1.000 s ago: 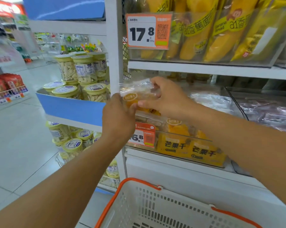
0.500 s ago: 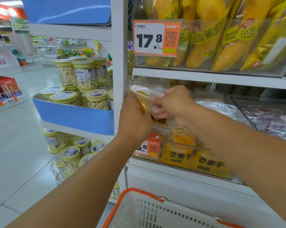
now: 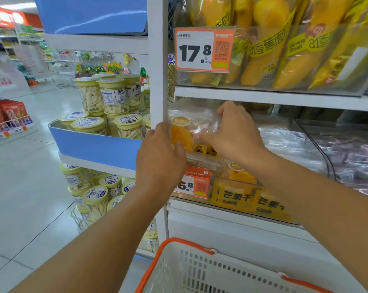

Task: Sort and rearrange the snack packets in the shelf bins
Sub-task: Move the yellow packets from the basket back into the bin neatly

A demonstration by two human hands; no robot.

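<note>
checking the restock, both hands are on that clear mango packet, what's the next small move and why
Probably lower the clear packet of orange dried mango into the transparent shelf bin below: left hand and right hand hold it above the yellow packets there.

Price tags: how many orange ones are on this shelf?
2: the 17.8 price tag on the upper bin, and the 16.8 price tag on the lower bin, partly hidden by the left hand.

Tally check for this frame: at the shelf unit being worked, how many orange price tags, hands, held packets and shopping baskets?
Orange price tags: 2, the 17.8 tag and the 16.8 tag
Hands: 2, the left hand and the right hand
Held packets: 1, the mango packet, held by both hands
Shopping baskets: 1, the basket
Total: 6
</note>
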